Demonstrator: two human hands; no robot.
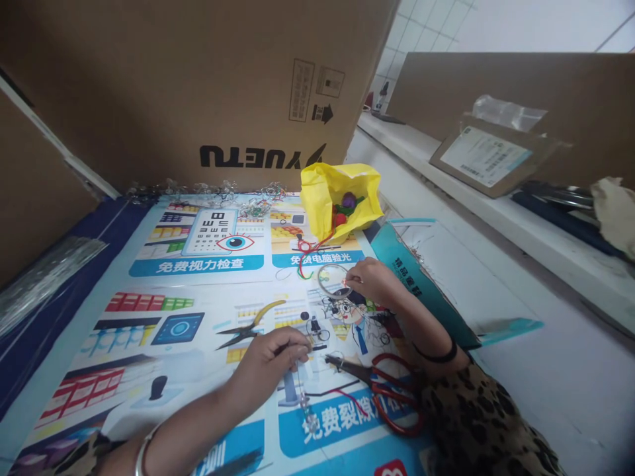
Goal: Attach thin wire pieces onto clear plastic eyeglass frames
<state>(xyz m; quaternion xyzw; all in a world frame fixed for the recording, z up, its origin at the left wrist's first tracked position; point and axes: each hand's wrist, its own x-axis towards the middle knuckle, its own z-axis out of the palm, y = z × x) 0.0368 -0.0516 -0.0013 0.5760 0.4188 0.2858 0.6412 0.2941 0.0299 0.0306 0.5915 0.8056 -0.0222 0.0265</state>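
My left hand is closed in a pinch on a thin wire, and a strand of small clear pieces dangles below its fingertips. Up and to the right, my right hand grips the edge of a pale ring-shaped coil, perhaps of wire. Pliers with a yellow handle lie just beyond my left hand. Red-handled scissors lie beneath my right forearm, blades pointing left. Small black parts and thin wires are scattered between the hands.
A yellow bag holding red, green and purple cord stands at the back. Clear wired pieces line the foot of a large cardboard box. To the right are a teal box and a ledge bearing a labelled packet.
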